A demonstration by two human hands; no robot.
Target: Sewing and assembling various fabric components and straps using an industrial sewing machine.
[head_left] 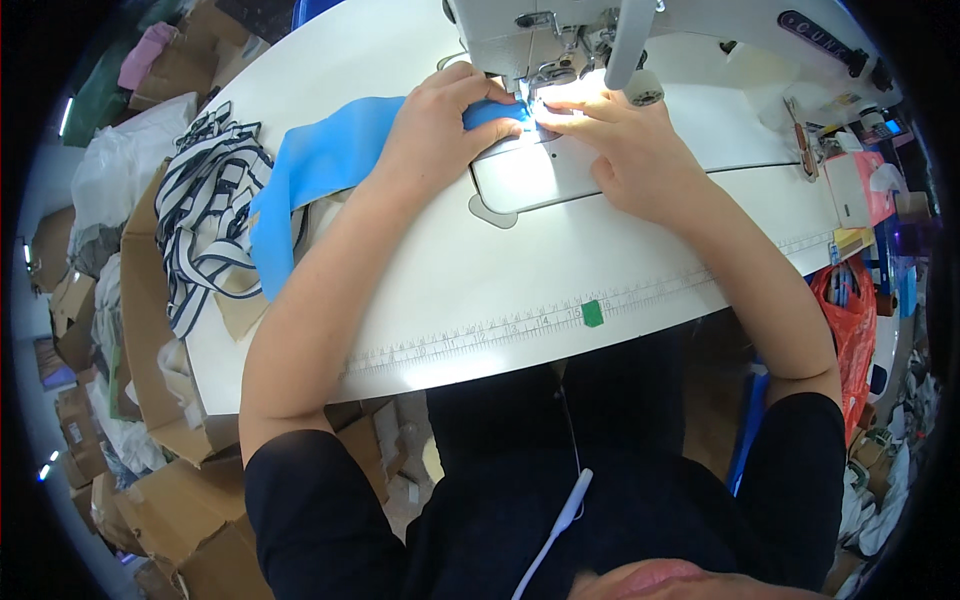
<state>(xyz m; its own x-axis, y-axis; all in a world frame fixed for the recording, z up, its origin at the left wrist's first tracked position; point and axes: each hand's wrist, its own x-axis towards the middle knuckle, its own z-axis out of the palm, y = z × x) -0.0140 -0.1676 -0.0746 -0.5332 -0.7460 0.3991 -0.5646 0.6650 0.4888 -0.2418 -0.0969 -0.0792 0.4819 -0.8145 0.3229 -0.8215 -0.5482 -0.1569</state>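
A length of blue fabric runs across the white table to the needle area of a sewing machine. My left hand is closed on its narrow end, with thumb and fingers pinching it just left of the needle. From the other side my right hand brings its bent fingers up to the needle. Strong lamp glare hides its fingertips and whatever lies between them. Below both hands lies the machine's metal bed plate. The fabric's other end hangs folded beside my left forearm.
Striped navy and white fabric strips are heaped at the table's left edge. A ruler tape with a green mark follows the front edge. Thread snips, a pink box and a red plastic bag are right. Cardboard boxes crowd the left floor.
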